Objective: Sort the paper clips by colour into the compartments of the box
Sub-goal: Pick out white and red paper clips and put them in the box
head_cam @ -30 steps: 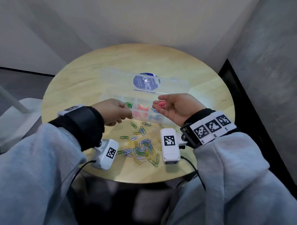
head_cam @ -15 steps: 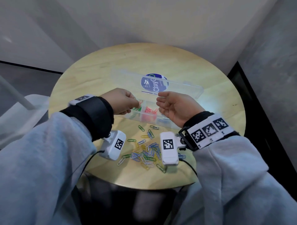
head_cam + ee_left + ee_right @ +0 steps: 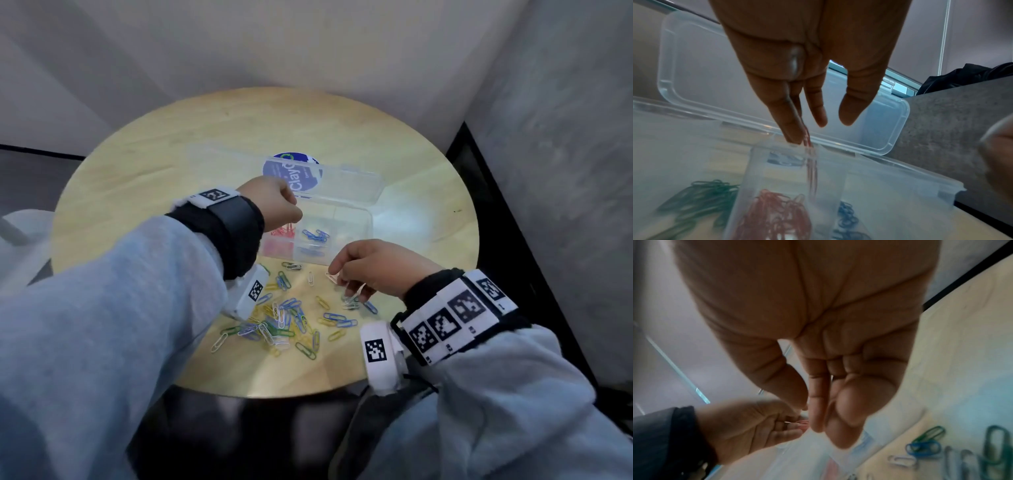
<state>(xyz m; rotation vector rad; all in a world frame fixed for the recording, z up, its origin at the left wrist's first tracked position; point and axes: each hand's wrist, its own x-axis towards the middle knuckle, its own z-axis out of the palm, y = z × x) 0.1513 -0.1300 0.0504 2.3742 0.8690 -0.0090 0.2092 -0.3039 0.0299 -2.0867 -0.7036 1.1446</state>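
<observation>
The round table (image 3: 144,178) fills most of the view, its near edge cut off by two grey sleeves (image 3: 102,342). On it sits the clear box (image 3: 356,222), lid (image 3: 346,185) thrown back; a blue sticker (image 3: 301,171) shows through the lid, half covered by the left hand (image 3: 274,202). From above, that hand hides the box's left end, so the green clips (image 3: 701,198) show only in the left wrist view, blurred behind the plastic. Red clips (image 3: 774,216) lie in the middle compartment and blue clips (image 3: 317,235) in the one to their right.

The left hand hangs over the box with fingers pointing down, fingertips pinching a red clip (image 3: 807,138) just above the red compartment; motion blur smears it into a streak.

The right hand (image 3: 373,270) is down at the table just in front of the box, fingers curled, tips beside a pale clip (image 3: 330,277). Whether it has hold of anything I cannot tell; the wrist view is too blurred.

The unsorted pile (image 3: 284,318) of blue, yellow, green and white clips lies between the wrists, partly hidden by the left wrist camera (image 3: 248,294).
</observation>
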